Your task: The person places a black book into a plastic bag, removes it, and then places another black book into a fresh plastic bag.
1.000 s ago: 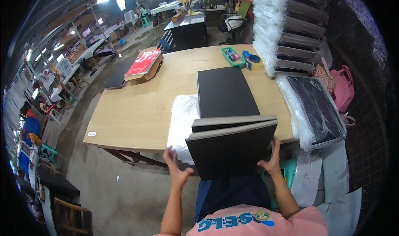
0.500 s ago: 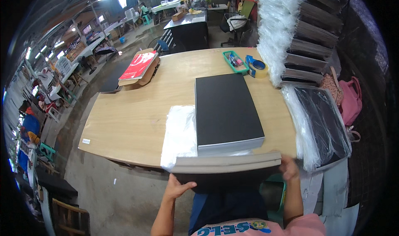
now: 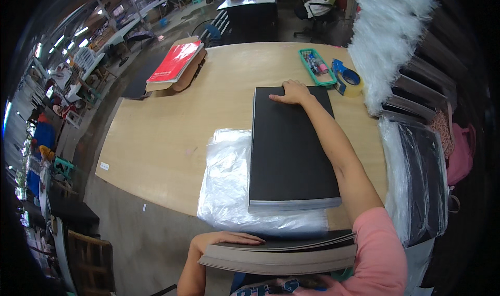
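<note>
The right hand lies flat, fingers together and extended, on the far end of the black stack, which runs lengthwise from those fingers back toward the person. The stack sits on the table, its left edge over clear bags. The left hand rests palm-down, fingers spread slightly, on a second pile held at the lap, gripping nothing visibly. The thumbs are hidden, and the pile's near edge is cut off by the pink sleeve.

the stack of boards is black on top with grey edges. the table is pale wood, the tray green, the book red, the sleeve pink.
</note>
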### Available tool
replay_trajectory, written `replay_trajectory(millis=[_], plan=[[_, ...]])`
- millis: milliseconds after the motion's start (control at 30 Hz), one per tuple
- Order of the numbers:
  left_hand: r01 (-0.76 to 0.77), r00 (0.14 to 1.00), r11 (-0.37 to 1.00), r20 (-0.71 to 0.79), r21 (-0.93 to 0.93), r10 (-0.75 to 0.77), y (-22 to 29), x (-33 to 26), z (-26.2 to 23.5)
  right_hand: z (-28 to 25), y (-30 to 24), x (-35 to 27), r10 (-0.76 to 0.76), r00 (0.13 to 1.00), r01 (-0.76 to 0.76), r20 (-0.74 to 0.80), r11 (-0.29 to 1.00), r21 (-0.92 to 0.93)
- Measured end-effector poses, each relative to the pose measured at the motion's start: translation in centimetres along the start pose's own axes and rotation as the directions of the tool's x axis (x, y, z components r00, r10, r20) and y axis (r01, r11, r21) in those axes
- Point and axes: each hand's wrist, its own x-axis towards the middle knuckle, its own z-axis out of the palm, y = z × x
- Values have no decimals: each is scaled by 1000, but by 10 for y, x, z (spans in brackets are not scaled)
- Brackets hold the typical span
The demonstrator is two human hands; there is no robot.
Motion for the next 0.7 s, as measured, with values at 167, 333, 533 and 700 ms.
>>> replay_trajectory(millis=[167, 333, 533, 700], plan=[[-23, 988, 999, -155, -32, 18, -7, -8, 4, 7, -14, -19, 55, 998, -56, -32, 998, -26], [-262, 773, 964, -605, -33, 190, -22, 2, 41, -22, -1, -97, -157, 810, 190, -565, 982, -1], [-101, 302, 975, -928, 198, 220, -57, -2, 80, -46, -28, -376, -156, 973, 189, -172, 100, 977], [-226, 420, 906, -803, 358, 422, -61, 44, 73, 25, -58, -461, 439, 578, 391, -688, 591, 706]])
